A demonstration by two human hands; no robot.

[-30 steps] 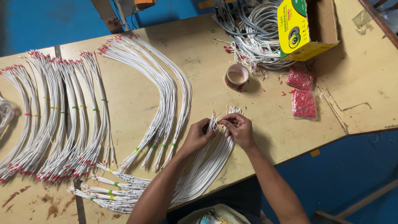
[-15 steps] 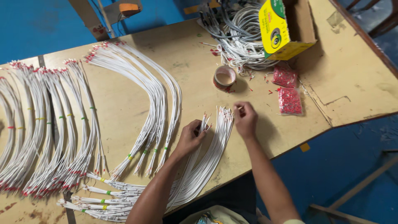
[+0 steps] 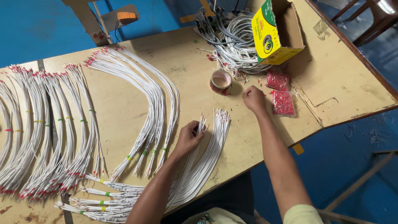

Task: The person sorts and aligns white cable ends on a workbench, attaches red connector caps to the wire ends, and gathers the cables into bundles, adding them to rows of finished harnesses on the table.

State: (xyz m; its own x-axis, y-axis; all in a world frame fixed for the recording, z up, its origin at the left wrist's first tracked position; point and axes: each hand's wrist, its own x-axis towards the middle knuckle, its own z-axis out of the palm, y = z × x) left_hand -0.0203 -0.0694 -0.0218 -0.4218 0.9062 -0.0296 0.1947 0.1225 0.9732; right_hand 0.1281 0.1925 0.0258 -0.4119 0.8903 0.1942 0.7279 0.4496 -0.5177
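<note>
My left hand (image 3: 188, 139) is closed around a few white wires with red tips (image 3: 202, 124), held at the left edge of a loose bundle of white wires (image 3: 209, 149) lying on the wooden table (image 3: 195, 83). My right hand (image 3: 253, 99) is a closed fist resting on the table, right of the bundle's red tips. It lies between a roll of tape (image 3: 220, 81) and two small bags of red terminals (image 3: 282, 103). Whether it pinches anything small is not visible.
Curved bunches of banded white wires (image 3: 145, 103) cover the table's left and middle, more at far left (image 3: 37, 132). A tangle of grey-white cable (image 3: 234, 45) and an open yellow cardboard box (image 3: 275, 31) sit at the back. The table edge runs along the right.
My right hand has left the wire bundle and moved up and right toward the red bags. My left hand stays on the wires. The view has shifted.
</note>
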